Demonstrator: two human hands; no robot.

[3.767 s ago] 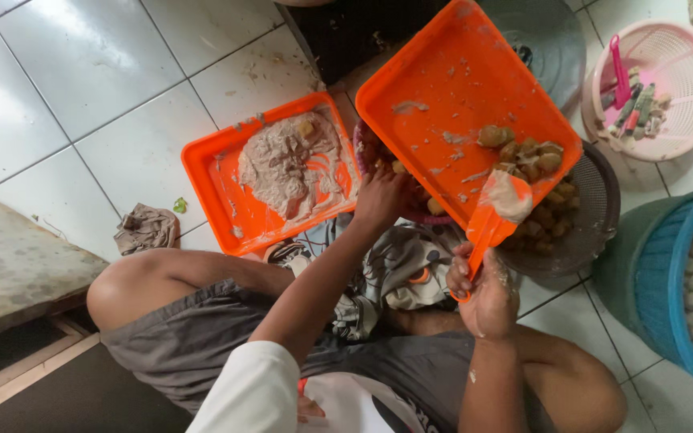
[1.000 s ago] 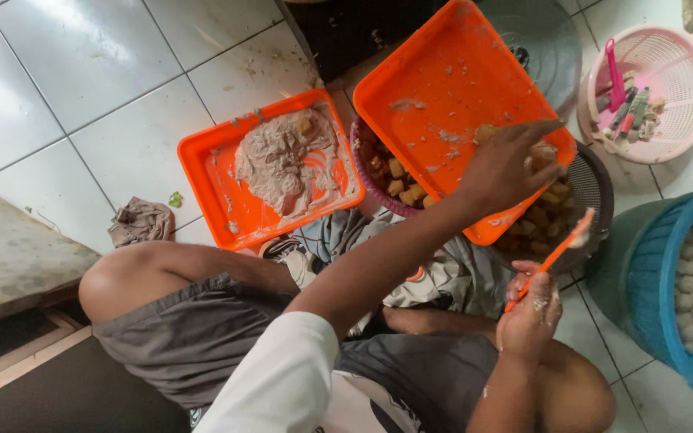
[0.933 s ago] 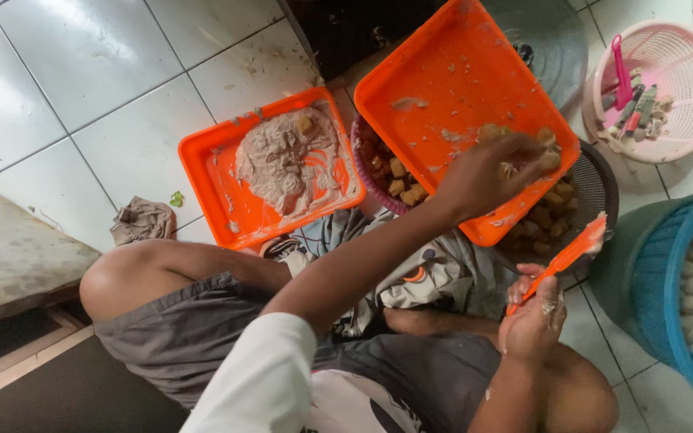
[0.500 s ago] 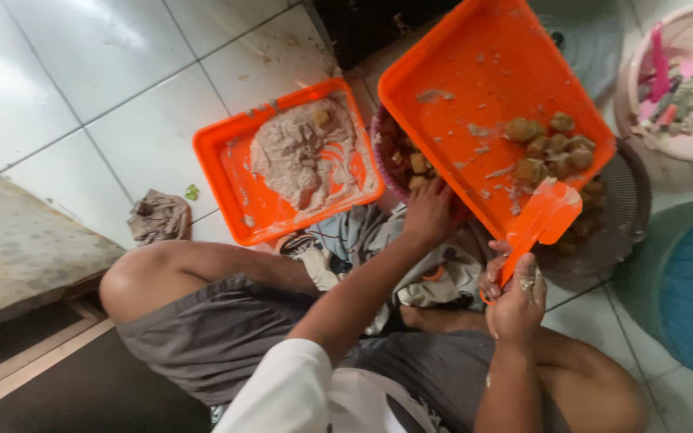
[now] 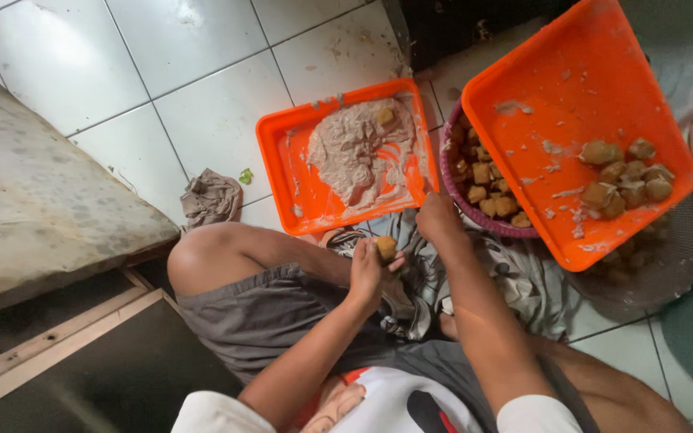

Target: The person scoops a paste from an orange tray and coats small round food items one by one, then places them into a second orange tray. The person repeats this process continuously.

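My left hand is over my lap, closed on a brown fried tofu piece. My right hand is curled at the near right corner of the small orange tray, which holds a spread of pale grey paste. I see only the back of that hand, so anything inside it is hidden. Just right of it, a purple bowl holds several brown tofu pieces. The large orange tray rests tilted over the bowl, with more brown pieces near its right edge.
I sit on a white tiled floor with a patterned cloth on my lap. A crumpled rag lies left of the small tray. A grey slab fills the left side. A dark round basket sits under the big tray.
My left hand came back from the large tray to my lap with a tofu piece. My right hand, which held an orange spatula, moved up to the small tray's corner. The view shifted right.
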